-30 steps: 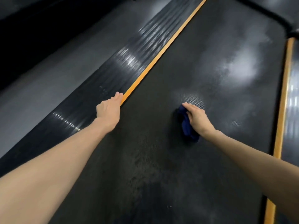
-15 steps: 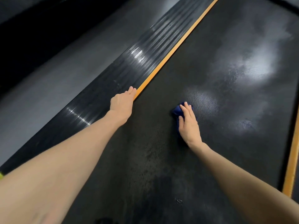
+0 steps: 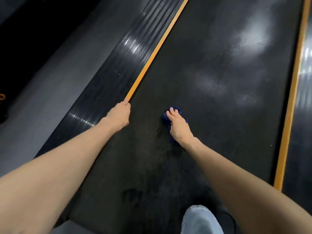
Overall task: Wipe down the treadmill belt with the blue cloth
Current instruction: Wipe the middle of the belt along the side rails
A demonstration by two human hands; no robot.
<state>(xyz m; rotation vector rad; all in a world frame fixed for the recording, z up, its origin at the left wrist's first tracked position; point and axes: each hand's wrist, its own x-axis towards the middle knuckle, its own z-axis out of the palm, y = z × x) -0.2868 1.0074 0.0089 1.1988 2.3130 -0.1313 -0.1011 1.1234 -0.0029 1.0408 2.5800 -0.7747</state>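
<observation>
**Trainee:** Two questions. How does the blue cloth handle, and where is it?

**Operator:** It lies bunched on the treadmill belt, well right of the left orange strip, under my right hand. My fingers lie fairly straight across it and press it down. Blue folds show past my fingertips and beside my wrist. I judge it light, soft and limp, with no stiffness of its own. It will likely crumple or roll under a sideways push, so load it from above with the palm, centred on the bundle. The belt surface looks finely textured, so I expect drag rather than slip.

**Trainee:** And your left hand?

**Operator:** It rests at the belt edge, fingertips touching that strip. The back of the hand hides the fingers, so I cannot tell whether they grip the edge or merely bear on it. I judge it a brace.

**Trainee:** Any brand, label or lettering?

**Operator:** None readable. Belt, strip and the ribbed side rail left of the strip show only glare.
</observation>
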